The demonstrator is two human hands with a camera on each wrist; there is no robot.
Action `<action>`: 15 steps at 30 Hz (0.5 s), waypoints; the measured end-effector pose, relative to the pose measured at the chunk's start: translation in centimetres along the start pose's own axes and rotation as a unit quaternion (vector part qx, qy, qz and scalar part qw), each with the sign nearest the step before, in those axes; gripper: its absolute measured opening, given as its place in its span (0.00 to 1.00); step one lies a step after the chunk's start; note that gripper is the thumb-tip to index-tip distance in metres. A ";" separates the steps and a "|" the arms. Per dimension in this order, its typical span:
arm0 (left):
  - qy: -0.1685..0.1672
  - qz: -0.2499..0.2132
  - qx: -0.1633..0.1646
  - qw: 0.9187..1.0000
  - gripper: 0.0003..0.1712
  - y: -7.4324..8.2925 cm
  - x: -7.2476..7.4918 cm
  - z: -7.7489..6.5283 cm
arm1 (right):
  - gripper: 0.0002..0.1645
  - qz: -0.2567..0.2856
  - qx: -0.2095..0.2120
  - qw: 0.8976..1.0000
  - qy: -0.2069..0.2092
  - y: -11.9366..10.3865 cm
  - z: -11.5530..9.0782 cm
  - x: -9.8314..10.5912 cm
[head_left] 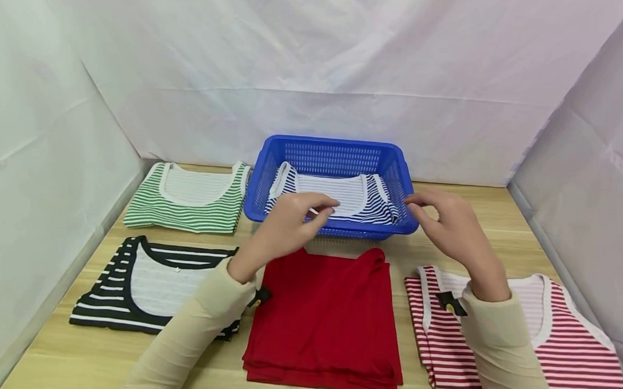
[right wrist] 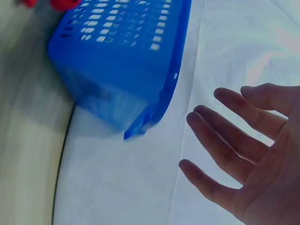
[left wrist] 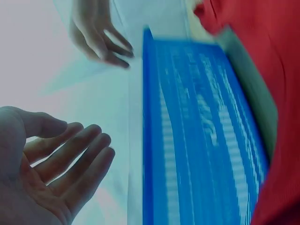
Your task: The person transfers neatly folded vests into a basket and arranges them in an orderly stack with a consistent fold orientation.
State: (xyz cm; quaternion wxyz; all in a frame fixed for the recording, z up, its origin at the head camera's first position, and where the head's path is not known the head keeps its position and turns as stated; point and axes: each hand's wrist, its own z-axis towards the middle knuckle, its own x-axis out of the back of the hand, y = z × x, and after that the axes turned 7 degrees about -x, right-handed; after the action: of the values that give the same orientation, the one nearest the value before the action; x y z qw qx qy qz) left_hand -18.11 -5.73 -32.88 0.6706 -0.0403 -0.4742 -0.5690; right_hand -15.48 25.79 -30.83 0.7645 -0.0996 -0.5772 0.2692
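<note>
A blue plastic basket (head_left: 334, 142) stands at the back middle of the table, with a folded blue-and-white striped top (head_left: 378, 199) inside it. My left hand (head_left: 292, 222) hovers over the basket's front edge, fingers loosely bent and holding nothing. Beside the basket's right front corner is my right hand (head_left: 446, 225), also holding nothing. Both wrist views show the left hand (left wrist: 61, 164) and the right hand (right wrist: 243, 145) with fingers spread and relaxed. A folded red garment (head_left: 327, 321) lies in front of the basket, below and between the two forearms.
A folded green striped top (head_left: 197, 216) lies left of the basket. Nearer on the left is a black-and-white striped top (head_left: 112, 296), partly under the left forearm. A red-and-white striped top (head_left: 579, 352) lies at right, partly hidden by the right forearm. White cloth walls (head_left: 336, 64) surround the table.
</note>
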 end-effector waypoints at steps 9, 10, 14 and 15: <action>-0.121 -0.426 0.196 0.875 0.16 4.6 -4.7 -0.5 | 0.09 -0.022 0.000 1.000 0.013 4.7 -3.6 1.7; -0.117 -0.464 0.222 0.850 0.17 4.9 -5.4 -0.6 | 0.10 -0.017 -0.008 1.000 0.007 5.6 -4.1 2.0; -0.094 -0.572 0.325 0.747 0.21 5.9 -7.9 -1.1 | 0.12 0.024 -0.085 0.996 -0.021 9.5 -6.1 3.5; -0.088 -0.589 0.346 0.725 0.22 6.1 -8.4 -1.2 | 0.13 0.033 -0.105 0.994 -0.028 10.5 -6.6 3.8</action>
State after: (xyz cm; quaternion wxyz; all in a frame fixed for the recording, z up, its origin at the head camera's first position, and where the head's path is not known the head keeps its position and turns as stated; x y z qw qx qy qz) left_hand -11.72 1.78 -36.35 0.1228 0.4323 -0.6237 -0.6396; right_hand -11.70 37.64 -34.63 0.7240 -0.1906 -0.6201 0.2345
